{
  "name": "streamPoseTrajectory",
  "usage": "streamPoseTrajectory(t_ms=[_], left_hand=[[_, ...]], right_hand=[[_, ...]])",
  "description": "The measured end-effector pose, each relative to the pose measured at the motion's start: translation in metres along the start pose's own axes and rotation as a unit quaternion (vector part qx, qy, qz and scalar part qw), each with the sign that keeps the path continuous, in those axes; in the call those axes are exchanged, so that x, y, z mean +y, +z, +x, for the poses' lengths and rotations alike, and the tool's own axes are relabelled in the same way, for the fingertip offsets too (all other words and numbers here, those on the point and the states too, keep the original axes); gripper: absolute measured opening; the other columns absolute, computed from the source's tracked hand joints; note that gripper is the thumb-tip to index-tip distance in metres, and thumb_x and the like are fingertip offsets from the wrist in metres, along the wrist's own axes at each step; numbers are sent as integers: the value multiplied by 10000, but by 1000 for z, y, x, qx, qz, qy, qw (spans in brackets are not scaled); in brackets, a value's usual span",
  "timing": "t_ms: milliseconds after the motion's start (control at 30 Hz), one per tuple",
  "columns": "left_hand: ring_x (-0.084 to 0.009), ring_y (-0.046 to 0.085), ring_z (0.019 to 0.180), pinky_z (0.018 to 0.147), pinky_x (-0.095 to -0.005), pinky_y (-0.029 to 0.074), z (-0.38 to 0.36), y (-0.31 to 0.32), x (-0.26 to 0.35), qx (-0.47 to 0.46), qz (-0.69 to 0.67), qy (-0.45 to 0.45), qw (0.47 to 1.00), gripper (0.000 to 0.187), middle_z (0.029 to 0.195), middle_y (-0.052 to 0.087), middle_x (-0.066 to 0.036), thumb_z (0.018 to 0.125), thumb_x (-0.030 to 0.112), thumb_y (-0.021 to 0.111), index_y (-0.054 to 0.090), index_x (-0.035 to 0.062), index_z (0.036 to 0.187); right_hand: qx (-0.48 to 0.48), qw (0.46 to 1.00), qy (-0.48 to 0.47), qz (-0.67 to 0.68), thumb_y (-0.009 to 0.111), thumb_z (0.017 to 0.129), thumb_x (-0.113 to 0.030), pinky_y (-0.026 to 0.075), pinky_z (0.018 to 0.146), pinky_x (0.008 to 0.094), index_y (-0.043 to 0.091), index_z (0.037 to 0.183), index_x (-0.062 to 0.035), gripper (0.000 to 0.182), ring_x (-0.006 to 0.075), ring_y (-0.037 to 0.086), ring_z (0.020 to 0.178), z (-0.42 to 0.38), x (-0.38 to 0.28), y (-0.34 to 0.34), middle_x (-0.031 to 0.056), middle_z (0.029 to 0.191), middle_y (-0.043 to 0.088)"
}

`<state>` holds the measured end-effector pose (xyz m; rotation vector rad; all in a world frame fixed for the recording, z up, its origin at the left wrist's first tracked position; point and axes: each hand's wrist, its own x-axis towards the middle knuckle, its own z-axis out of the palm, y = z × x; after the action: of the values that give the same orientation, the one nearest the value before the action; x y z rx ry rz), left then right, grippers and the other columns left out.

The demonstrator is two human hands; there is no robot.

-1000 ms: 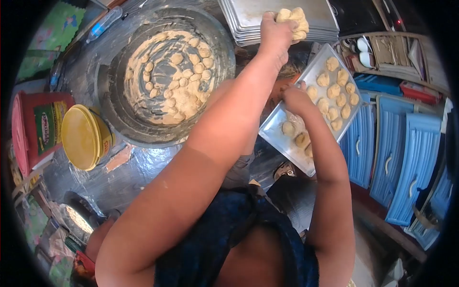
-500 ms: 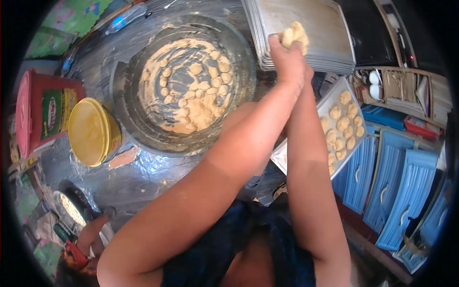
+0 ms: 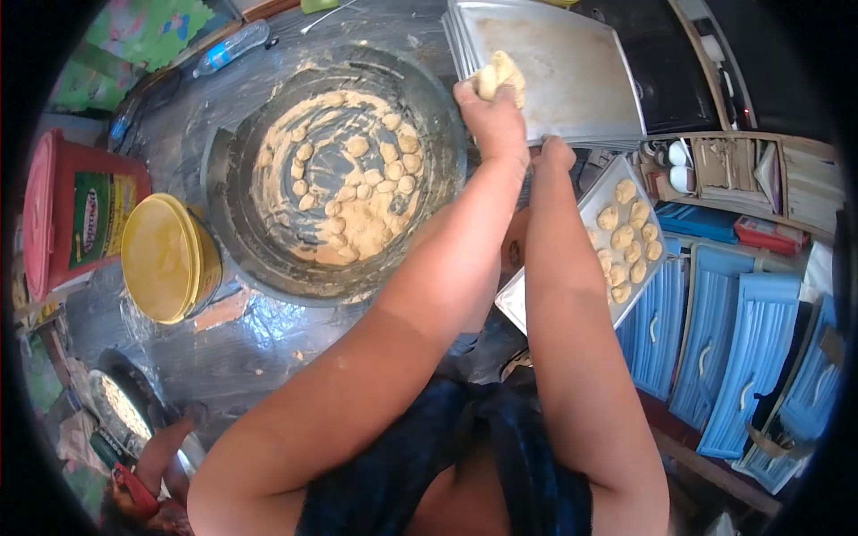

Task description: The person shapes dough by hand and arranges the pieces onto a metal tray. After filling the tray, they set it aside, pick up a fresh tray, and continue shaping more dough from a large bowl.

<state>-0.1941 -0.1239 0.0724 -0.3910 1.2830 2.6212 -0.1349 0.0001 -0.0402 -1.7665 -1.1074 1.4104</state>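
Observation:
My left hand [image 3: 491, 114] is closed round a lump of pale dough [image 3: 502, 75], over the left side of a stack of metal trays [image 3: 572, 67]. At the stack's near edge, my right hand [image 3: 554, 154] has its fingers closed on the top tray's rim; its fingertips are partly hidden. Left of my hands stands a big dark basin [image 3: 335, 290] holding flour and several small dough balls [image 3: 357, 146]. A second tray [image 3: 513, 302], partly behind my right arm, carries several dough pieces [image 3: 623, 237].
On the left are a yellow bucket [image 3: 161, 259] and a red-lidded container [image 3: 40, 210]. A plastic bottle [image 3: 231, 51] lies behind the basin. Blue drawers [image 3: 706, 344] and a wooden shelf [image 3: 737, 170] line the right. At lower left, another person's arm [image 3: 165, 447] is near a bowl [image 3: 125, 406].
My left hand has moved left across the trays with the dough. My right hand has come apart from it and down to the stack's near edge. The view has shifted slightly.

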Motion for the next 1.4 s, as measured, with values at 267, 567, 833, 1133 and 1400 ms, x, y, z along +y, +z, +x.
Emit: streamPoseTrajectory(t_ms=[267, 567, 833, 1133, 1400], left_hand=[[-191, 532, 910, 812, -301, 448, -8, -1, 27, -32, -30, 10, 999, 320, 1038, 510, -131, 798, -37, 514, 374, -15, 1085], [-196, 557, 885, 785, -301, 470, -13, -5, 36, -44, 8, 102, 994, 329, 1038, 516, -153, 802, -34, 548, 370, -46, 1079], [-207, 581, 848, 716, -309, 503, -37, 0, 18, -131, 57, 61, 988, 362, 1001, 543, -155, 764, -33, 584, 402, -39, 1077], [-217, 595, 779, 646, -316, 512, -97, 13, -10, -316, 140, -100, 933, 354, 946, 561, -148, 741, 6, 607, 439, -42, 1048], [-233, 615, 802, 632, -323, 534, -116, 20, -32, -435, 210, -196, 853, 384, 957, 564, -156, 736, 32, 618, 446, -46, 1071]], right_hand=[[-117, 924, -198, 306, 535, 742, 76, 485, 768, 410, 465, 1031, 14, 303, 261, 551, 893, -24, -75, -27, 121, 1000, 543], [-125, 936, -307, 117, 521, 818, -39, 486, 763, 339, 438, 1143, 37, 344, 244, 589, 856, -30, -152, -232, 175, 1014, 574], [-177, 948, -228, 133, 570, 820, -394, 441, 874, 349, 354, 1270, 24, 651, 256, 524, 1033, -70, -12, -416, 157, 1173, 503], [2, 991, -129, -21, 530, 870, -126, 425, 750, 285, 488, 1085, 30, 269, 169, 537, 847, -65, 96, -426, 116, 953, 579], [38, 994, -99, 40, 492, 883, -130, 410, 750, 284, 510, 1008, 0, 181, 146, 517, 810, -62, 113, -424, 80, 911, 572]])
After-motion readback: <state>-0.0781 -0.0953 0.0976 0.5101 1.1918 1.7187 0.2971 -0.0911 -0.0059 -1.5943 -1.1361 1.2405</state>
